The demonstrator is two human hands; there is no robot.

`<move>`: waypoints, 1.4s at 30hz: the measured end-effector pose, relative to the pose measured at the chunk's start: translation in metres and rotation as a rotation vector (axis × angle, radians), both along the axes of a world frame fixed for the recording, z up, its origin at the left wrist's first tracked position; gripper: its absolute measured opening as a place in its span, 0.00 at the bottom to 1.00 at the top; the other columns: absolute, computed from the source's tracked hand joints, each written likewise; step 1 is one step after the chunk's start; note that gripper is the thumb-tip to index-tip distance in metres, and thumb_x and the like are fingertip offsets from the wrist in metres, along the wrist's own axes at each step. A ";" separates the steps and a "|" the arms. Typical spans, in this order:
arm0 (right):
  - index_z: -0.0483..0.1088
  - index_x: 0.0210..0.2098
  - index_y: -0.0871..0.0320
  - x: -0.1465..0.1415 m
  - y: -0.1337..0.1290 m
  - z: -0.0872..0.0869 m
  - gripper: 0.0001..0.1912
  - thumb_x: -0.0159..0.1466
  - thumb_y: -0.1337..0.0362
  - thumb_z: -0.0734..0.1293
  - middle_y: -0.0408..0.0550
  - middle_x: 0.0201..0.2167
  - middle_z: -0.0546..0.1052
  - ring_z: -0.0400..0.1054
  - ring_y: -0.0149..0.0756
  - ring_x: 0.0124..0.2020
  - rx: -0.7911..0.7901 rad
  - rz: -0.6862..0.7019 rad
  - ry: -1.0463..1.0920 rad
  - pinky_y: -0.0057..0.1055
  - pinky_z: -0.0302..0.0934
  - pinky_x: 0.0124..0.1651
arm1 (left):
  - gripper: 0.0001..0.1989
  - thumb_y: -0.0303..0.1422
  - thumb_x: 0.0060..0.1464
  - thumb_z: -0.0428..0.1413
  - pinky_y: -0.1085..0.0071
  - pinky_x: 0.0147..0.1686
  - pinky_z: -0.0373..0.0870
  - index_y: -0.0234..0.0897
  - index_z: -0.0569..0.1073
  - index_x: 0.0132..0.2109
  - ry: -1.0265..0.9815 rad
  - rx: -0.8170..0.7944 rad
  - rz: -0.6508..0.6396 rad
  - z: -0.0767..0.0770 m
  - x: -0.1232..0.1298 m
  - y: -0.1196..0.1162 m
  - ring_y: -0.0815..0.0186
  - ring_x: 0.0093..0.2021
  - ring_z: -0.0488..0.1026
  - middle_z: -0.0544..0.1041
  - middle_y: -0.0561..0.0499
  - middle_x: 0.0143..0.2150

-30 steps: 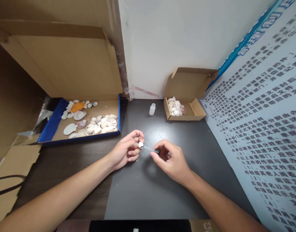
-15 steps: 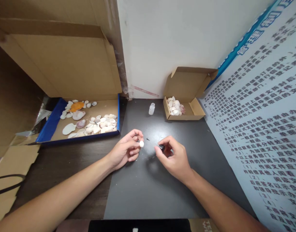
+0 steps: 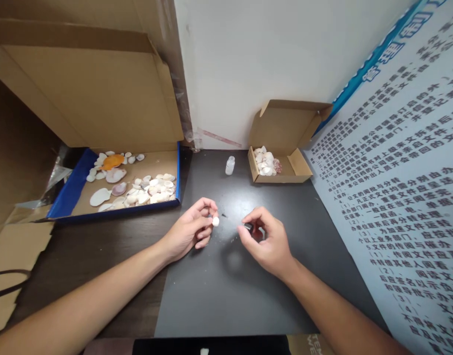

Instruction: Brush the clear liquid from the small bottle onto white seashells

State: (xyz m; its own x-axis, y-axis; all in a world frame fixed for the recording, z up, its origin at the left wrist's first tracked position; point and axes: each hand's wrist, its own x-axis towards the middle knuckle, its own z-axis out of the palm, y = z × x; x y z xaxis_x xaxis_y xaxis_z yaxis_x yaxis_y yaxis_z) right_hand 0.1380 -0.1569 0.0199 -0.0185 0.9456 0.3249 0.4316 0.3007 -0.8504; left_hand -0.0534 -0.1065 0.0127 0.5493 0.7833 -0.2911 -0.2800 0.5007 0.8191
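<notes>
Between the thumb and fingers of my left hand (image 3: 192, 229) is a small white shell (image 3: 215, 221), its rounded face turned toward the right. Across a short gap, my right hand (image 3: 268, 239) pinches a small dark cap-like piece (image 3: 248, 227), mostly hidden by the fingers. The two hands are apart above the dark grey mat (image 3: 226, 296). Beyond them a small clear bottle (image 3: 230, 165) with whitish contents stands upright; no cap shows on its top.
At the left, an open blue-edged cardboard box (image 3: 179, 172) holds many shells and an orange one (image 3: 112, 161). A smaller open carton (image 3: 285, 179) with shells stands at the back right. A white wall rises behind, and a printed board (image 3: 407, 172) leans along the right.
The view has shifted slightly, so the boxes and bottle sit a little further left. Both hands keep nearly the same pose, and less of the dark piece shows in my right hand.
</notes>
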 end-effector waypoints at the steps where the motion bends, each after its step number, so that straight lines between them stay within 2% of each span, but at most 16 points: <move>1: 0.66 0.31 0.55 0.000 0.001 0.000 0.05 0.59 0.65 0.68 0.38 0.21 0.66 0.58 0.27 0.20 -0.005 0.026 0.000 0.25 0.56 0.23 | 0.11 0.28 0.53 0.58 0.84 0.12 0.54 0.40 0.65 0.42 0.004 0.003 -0.004 0.000 0.000 0.000 0.81 0.17 0.54 0.65 0.58 0.35; 3: 0.66 0.31 0.55 0.001 0.002 0.000 0.05 0.58 0.65 0.68 0.37 0.21 0.65 0.58 0.27 0.20 -0.009 0.035 -0.026 0.25 0.56 0.24 | 0.12 0.29 0.53 0.59 0.84 0.12 0.55 0.40 0.64 0.42 0.015 0.010 -0.012 -0.001 0.000 -0.001 0.81 0.17 0.53 0.65 0.59 0.34; 5: 0.66 0.30 0.55 0.002 0.004 0.000 0.04 0.59 0.66 0.67 0.37 0.20 0.65 0.58 0.27 0.20 -0.021 -0.040 -0.012 0.25 0.55 0.23 | 0.12 0.29 0.53 0.59 0.83 0.12 0.55 0.40 0.64 0.42 0.032 0.021 -0.016 -0.001 0.000 -0.001 0.81 0.17 0.53 0.65 0.59 0.35; 9: 0.65 0.30 0.56 0.004 0.005 0.001 0.05 0.60 0.64 0.67 0.37 0.21 0.65 0.57 0.27 0.20 -0.098 0.058 0.039 0.25 0.54 0.22 | 0.11 0.29 0.54 0.58 0.83 0.12 0.56 0.41 0.64 0.42 0.036 0.042 -0.016 -0.002 0.000 -0.001 0.81 0.18 0.53 0.65 0.59 0.34; 21: 0.66 0.30 0.56 0.004 0.008 0.000 0.05 0.61 0.63 0.66 0.38 0.21 0.65 0.57 0.28 0.21 -0.193 0.080 0.057 0.25 0.54 0.24 | 0.13 0.31 0.55 0.60 0.80 0.14 0.63 0.41 0.63 0.43 0.010 0.075 -0.058 -0.003 -0.001 0.001 0.81 0.18 0.55 0.66 0.58 0.37; 24: 0.65 0.30 0.56 0.004 0.008 0.000 0.05 0.60 0.63 0.66 0.38 0.21 0.64 0.57 0.28 0.21 -0.175 0.047 0.033 0.25 0.53 0.24 | 0.12 0.30 0.55 0.60 0.80 0.14 0.64 0.40 0.64 0.43 0.007 0.063 -0.048 -0.003 -0.001 0.002 0.81 0.18 0.54 0.66 0.58 0.36; 33: 0.65 0.31 0.56 0.005 0.008 -0.001 0.05 0.62 0.62 0.65 0.38 0.21 0.65 0.58 0.29 0.21 -0.181 0.092 0.056 0.25 0.53 0.24 | 0.12 0.29 0.54 0.60 0.80 0.15 0.62 0.40 0.64 0.42 0.009 0.068 -0.044 -0.004 -0.001 0.002 0.81 0.18 0.54 0.66 0.58 0.36; 38: 0.65 0.30 0.56 0.004 0.006 -0.001 0.05 0.62 0.64 0.65 0.39 0.22 0.64 0.57 0.28 0.21 -0.127 0.009 -0.108 0.26 0.53 0.25 | 0.11 0.29 0.54 0.60 0.80 0.15 0.61 0.39 0.64 0.41 0.018 0.059 -0.027 -0.003 -0.001 0.001 0.81 0.18 0.53 0.64 0.58 0.35; 42: 0.65 0.31 0.56 0.005 0.006 0.000 0.05 0.64 0.63 0.65 0.39 0.23 0.66 0.58 0.28 0.21 -0.155 0.083 -0.103 0.26 0.54 0.25 | 0.11 0.28 0.55 0.59 0.80 0.15 0.60 0.39 0.64 0.41 0.015 0.061 -0.018 -0.003 0.000 0.001 0.81 0.18 0.54 0.64 0.58 0.35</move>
State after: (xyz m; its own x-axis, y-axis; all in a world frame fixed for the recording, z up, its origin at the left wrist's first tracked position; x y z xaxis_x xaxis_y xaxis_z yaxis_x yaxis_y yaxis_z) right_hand 0.1429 -0.1510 0.0196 -0.1236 0.9780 0.1682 0.4978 0.2078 -0.8420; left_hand -0.0538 -0.1051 0.0096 0.5591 0.7901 -0.2514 -0.2589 0.4545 0.8523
